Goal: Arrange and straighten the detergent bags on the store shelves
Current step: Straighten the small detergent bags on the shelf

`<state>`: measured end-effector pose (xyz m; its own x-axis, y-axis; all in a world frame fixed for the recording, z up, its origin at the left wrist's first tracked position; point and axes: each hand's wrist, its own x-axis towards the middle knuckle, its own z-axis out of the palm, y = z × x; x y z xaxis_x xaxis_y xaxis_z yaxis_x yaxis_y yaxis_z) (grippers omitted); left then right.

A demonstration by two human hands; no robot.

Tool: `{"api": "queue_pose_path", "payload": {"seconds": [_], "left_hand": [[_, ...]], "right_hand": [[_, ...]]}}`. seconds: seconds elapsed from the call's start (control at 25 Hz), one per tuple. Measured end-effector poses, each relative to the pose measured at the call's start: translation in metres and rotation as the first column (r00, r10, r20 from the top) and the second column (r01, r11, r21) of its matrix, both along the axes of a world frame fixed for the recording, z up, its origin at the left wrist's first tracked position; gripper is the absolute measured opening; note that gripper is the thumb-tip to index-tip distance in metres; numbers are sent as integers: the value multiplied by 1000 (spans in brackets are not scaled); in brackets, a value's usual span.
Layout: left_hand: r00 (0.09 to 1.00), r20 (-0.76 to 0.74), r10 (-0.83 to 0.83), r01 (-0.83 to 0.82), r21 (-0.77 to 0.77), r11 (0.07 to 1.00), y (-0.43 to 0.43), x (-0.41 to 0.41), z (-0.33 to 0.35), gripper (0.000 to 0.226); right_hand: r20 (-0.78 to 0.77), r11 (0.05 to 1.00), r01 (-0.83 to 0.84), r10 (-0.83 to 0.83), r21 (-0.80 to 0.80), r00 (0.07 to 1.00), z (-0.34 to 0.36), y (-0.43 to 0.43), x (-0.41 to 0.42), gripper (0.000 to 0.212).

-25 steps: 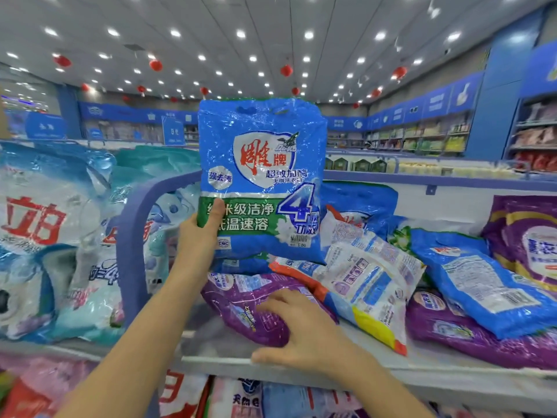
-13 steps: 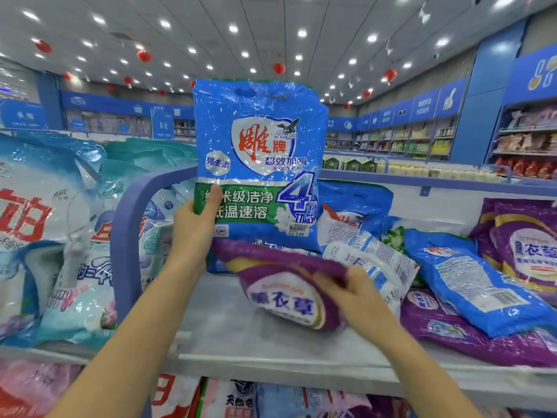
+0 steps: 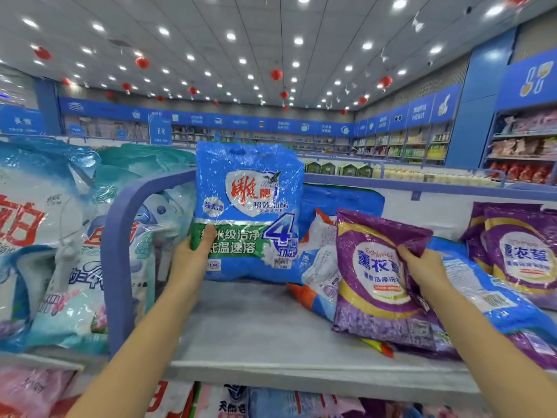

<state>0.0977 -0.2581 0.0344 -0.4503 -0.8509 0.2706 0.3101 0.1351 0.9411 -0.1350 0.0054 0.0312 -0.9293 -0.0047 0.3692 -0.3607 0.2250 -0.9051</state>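
Head view: left grip [image 3: 193, 257] pinched the lower-left edge of an upright blue plastic detergent bag [image 3: 250, 206] over the grey shelf [image 3: 256, 327]. To its right, right grip [image 3: 422, 267] clutched a purple plastic detergent bag [image 3: 373, 276], which leaned on heaped bags [image 3: 482, 297].

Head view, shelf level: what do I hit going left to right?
teal-and-white bags → blue divider rail → left hand holding the upright blue bag → purple bag → right hand gripping it → flat blue bag → standing purple bags
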Motion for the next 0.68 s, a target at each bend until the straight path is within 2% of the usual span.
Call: {"api": "queue_pose_path", "payload": {"seconds": [0.12,0.16,0.2,0.24,0.28,0.32,0.36,0.4,0.44,0.48,0.52,0.6,0.68], "left_hand": [[999,35,20,-19,-14,1000,-3,2,-10,18],[999,41,24,-23,-28,999,-4,3,-13,17],[999,44,25,-23,-42,999,-5,4,-14,16],[999,41,24,-22,-53,998,-6,5,-15,15],[999,33,21,-19,-62,998,-5,6,-15,14],[1000,26,17,-15,-68,998,-5,6,-14,13],[1000,23,11,-10,-68,998,-5,6,-15,13],[1000,22,4,-3,-56,998,-5,6,-15,13],[1000,24,-3,4,-38,999,-6,6,-15,13],[1000,26,-10,11,-21,1000,-7,6,-16,14],[999,31,-16,16,-10,1000,-9,5,-16,14],[998,51,-32,32,0,999,-13,2,-17,14],[995,73,-62,62,-2,998,-16,-2,-19,14]], "right_hand": [[13,999,-9,9,40,1000,2,2,-7,35],[-42,999,8,-6,42,999,9,2,-2,44],[-170,996,79,-71,41,983,16,0,8,50],[-380,983,181,-151,42,913,22,-5,22,49],[-608,955,290,-193,64,770,25,-14,42,43],[-771,929,328,-82,171,632,23,-26,61,37],[-824,862,331,159,385,544,17,-41,77,34],[-740,701,329,422,633,524,5,-56,90,36],[-583,480,339,581,809,568,-10,-70,94,45],[-455,280,361,621,890,639,-22,-82,92,57],[-371,143,361,597,921,711,-29,-90,90,66],[-310,30,346,520,938,796,-33,-96,84,67],[-400,68,417,454,907,796,-41,-91,72,62]]}}
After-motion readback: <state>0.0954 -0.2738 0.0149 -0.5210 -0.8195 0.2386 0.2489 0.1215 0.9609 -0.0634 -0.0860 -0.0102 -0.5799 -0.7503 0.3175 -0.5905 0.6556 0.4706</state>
